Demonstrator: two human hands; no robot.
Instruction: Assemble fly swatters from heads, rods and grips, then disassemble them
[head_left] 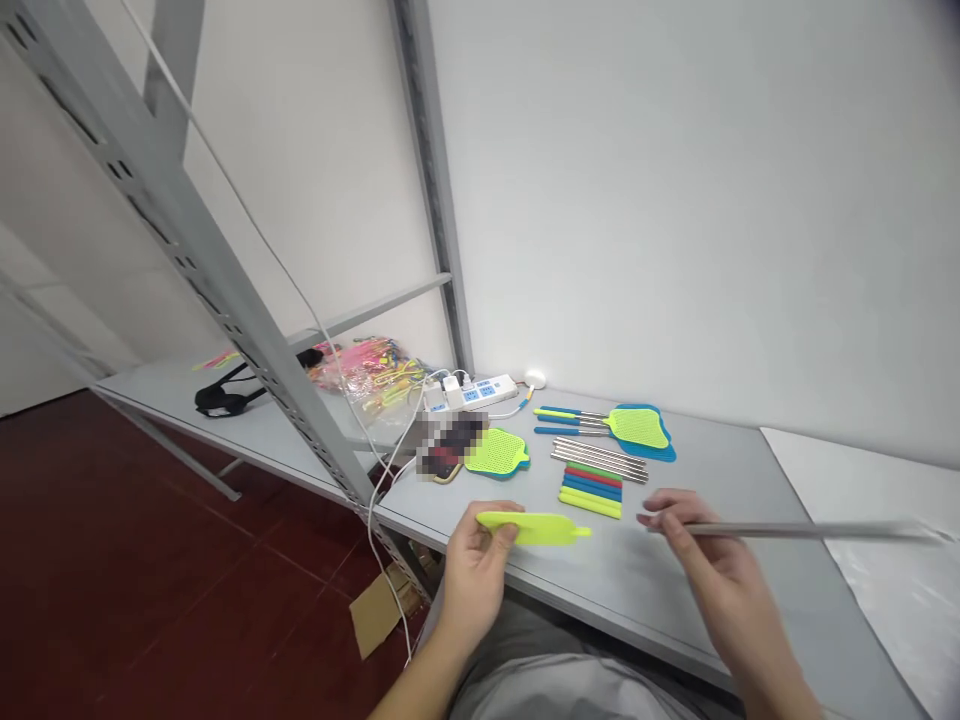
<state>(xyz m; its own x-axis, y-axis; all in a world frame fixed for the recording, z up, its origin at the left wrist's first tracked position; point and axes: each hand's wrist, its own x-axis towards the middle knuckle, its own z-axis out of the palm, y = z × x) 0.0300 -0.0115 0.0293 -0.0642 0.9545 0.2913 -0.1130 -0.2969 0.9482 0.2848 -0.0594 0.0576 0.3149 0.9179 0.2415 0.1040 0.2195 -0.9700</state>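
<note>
Between the thumb and fingers of my left hand is a yellow-green fly swatter head, seen nearly edge-on, its short neck pointing right. My right hand grips a thin metal rod near one end; the rod runs off to the right and its far end is blurred. The two pieces are apart. Beyond my hands lies a row of coloured handle tubes in green, red, blue and yellow. Behind them are several bare metal rods, and farther back a stack of fly swatters with blue and yellow handles.
Stacked swatter heads lie beside a blurred-out phone. A power strip with white cables stands by the wall. Left of the grey shelf post are a plastic bag and a black strap. A white sheet covers the right side.
</note>
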